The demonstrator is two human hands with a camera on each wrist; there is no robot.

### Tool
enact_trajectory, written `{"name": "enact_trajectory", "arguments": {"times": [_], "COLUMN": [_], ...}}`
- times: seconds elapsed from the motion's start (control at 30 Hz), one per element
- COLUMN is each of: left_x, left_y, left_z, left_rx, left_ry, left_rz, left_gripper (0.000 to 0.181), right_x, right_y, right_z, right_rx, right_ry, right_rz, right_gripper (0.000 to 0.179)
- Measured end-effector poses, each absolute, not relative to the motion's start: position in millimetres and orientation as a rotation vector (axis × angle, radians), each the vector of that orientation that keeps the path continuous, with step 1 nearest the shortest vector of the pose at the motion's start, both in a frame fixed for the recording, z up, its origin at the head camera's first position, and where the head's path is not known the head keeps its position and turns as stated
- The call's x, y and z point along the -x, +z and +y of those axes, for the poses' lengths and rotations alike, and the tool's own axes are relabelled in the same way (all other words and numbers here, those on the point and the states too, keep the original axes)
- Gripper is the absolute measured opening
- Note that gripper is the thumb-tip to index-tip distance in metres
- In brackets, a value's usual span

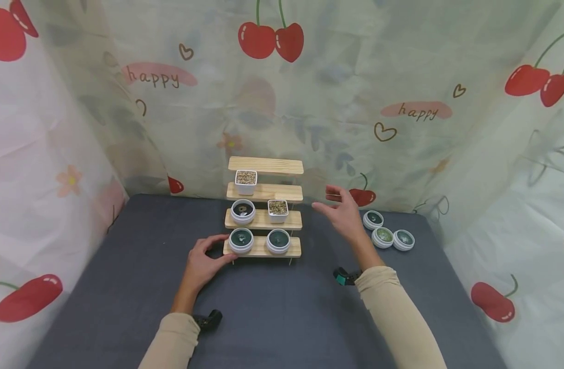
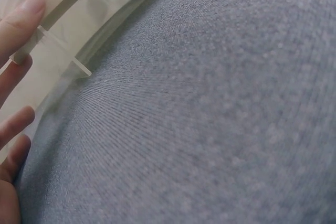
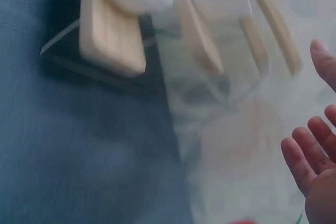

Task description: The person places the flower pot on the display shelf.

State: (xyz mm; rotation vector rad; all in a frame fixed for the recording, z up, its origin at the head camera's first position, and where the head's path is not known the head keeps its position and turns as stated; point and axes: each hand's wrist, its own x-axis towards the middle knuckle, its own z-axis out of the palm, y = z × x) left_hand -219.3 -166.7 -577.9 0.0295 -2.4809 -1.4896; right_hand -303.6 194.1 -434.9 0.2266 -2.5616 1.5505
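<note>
A tiered wooden rack [image 1: 265, 165] with thin clear supports stands at the table's back. My left hand [image 1: 204, 261] grips the left end of its lowest board, thumb at the front edge and index finger behind. Two round white pots [image 1: 278, 241] with dark green tops sit on that board. Above them are another round pot [image 1: 242, 211] and a square white pot [image 1: 278, 211] of brown grains. A second square pot [image 1: 246, 182] stands one tier higher. My right hand [image 1: 344, 215] hovers right of the rack with fingers apart, holding nothing.
Three more round white pots [image 1: 382, 238] with green tops cluster at the table's back right. The dark grey table [image 1: 282, 312] meets a hanging cherry-print cloth [image 1: 319, 102] behind and at both sides. Black bands [image 1: 348, 277] are on both wrists.
</note>
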Motion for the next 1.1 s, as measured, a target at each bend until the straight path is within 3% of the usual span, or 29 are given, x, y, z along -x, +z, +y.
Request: {"name": "enact_trajectory", "arguments": {"times": [0.3,0.63,1.1], "left_x": [220,220,218], "left_y": [-576,-573,-576], "left_z": [-168,-169,-166], "left_rx": [-0.038,-0.014,-0.040], "left_ry": [-1.478,-1.492,-1.475], "left_rz": [-2.491,-2.479,-2.495], "left_gripper": [0.064,0.065,0.065], "right_x": [293,277,272], "right_y": [-459,-487,-520], "right_z": [243,299,330], "right_rx": [-0.170,0.079,0.341], "right_ry": [1.366,1.247,1.101], "right_rz": [-2.549,-2.569,-2.504], "right_gripper": [0.072,0.073,0.070]}}
